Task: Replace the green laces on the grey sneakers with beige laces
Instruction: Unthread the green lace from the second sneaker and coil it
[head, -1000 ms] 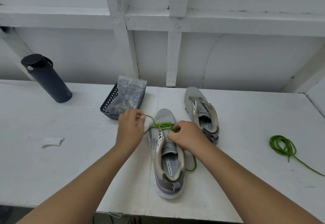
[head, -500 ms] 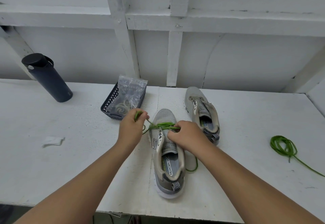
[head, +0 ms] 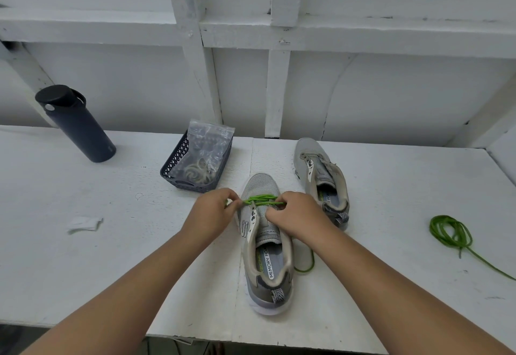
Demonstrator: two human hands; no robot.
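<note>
— Two shoes, and how far along are you?

— One is stripped: the far grey mesh sneaker (head: 321,179) on the right shows no lace, and its loose bright green cord lace (head: 451,233) lies coiled well to the right on the white painted table (head: 83,257). I'm unlacing the near grey mesh sneaker (head: 265,240) in the middle.

— What are your hands doing?

— My left hand (head: 210,215) pinches the green lace still threaded near the toe (head: 259,199) just left of the shoe. My right hand (head: 300,215) rests curled over the tongue; I judge it's gripping the lace at the eyelets, though the fingertips are hidden.

— And next?

— Draw the last crossings out through the lowest eyelets, steadying the shoe so it doesn't slide. A loop trails off the right side, so it wants a long pull. The beige laces (head: 196,173) wait bagged in clear plastic in the dark blue latticed basket (head: 178,156), far left of the shoe.
</note>
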